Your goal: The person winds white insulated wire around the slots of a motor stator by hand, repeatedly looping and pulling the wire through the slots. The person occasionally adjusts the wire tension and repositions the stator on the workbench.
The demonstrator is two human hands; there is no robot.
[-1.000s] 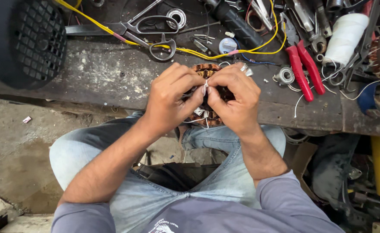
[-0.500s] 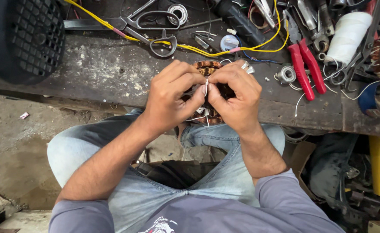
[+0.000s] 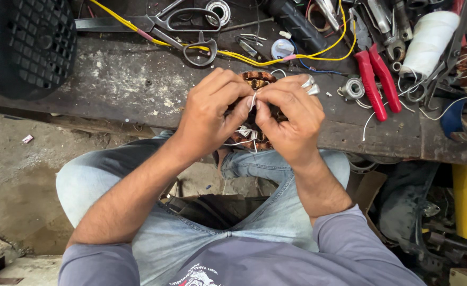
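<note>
Fingers of both hands pinch a white thread over a copper-wound motor stator.

Left hand (image 3: 212, 114) and right hand (image 3: 289, 119) meet fingertip to fingertip, clamped on the thread (image 3: 253, 100) — the stator (image 3: 257, 80) sits beneath them at the near edge of the worn workbench (image 3: 117, 79). Scissors (image 3: 183, 26), a yellow wire (image 3: 254, 59) and red-handled pliers (image 3: 376, 79) lie farther back — well apart from the hands.

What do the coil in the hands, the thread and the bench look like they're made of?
Coil: likely enamelled copper, glossy orange-brown windings. Thread: white, limp, probably cotton or nylon; both hands pinch it. Bench: seemingly worn wood, grey, stained and matte.
</note>
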